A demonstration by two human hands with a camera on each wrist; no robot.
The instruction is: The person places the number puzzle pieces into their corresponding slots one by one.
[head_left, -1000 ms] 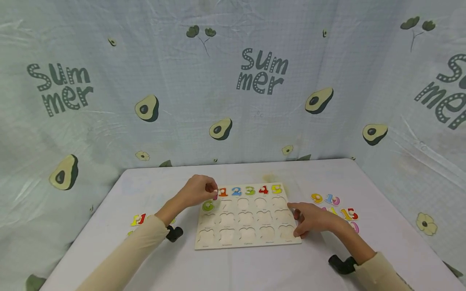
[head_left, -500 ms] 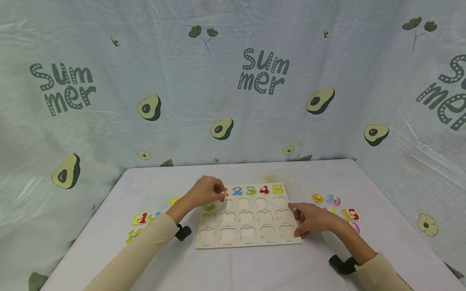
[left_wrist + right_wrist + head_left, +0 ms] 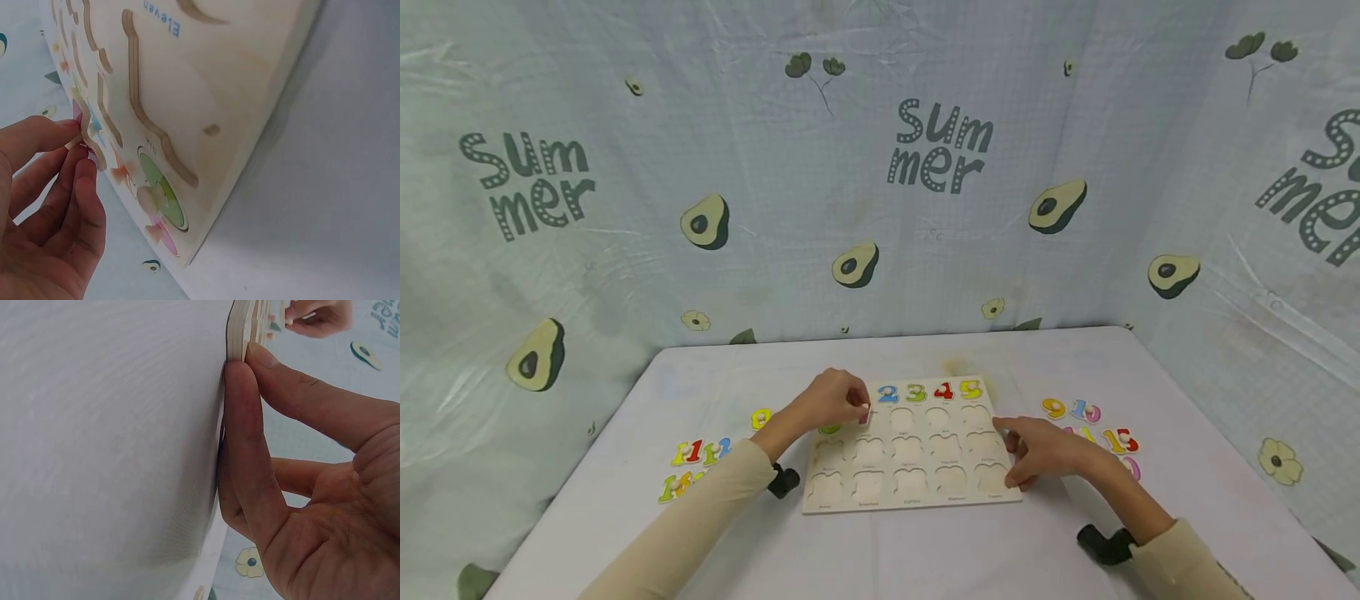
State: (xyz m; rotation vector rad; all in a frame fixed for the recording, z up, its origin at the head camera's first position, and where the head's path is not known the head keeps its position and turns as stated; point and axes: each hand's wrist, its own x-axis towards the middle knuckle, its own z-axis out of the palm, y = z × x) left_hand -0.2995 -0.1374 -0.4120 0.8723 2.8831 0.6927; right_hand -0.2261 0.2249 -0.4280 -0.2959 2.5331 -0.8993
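The white table [image 3: 880, 550] carries a wooden number board [image 3: 910, 467], which lies flat near its middle with wide bare cloth in front and behind. The right hand [image 3: 1045, 450] rests at the board's right edge, fingers [image 3: 250, 425] straight and pressed against the rim, seemingly to keep it from sliding. The left hand [image 3: 831, 400] hovers over the board's far-left corner, pinching a small pink piece [image 3: 84, 134] between thumb and fingertips, just above the cut-outs, beside the green six [image 3: 161, 190] already seated. Loose numbers lie right of the board [image 3: 1093, 425] and left of it [image 3: 700, 454], leaving both side margins crowded.
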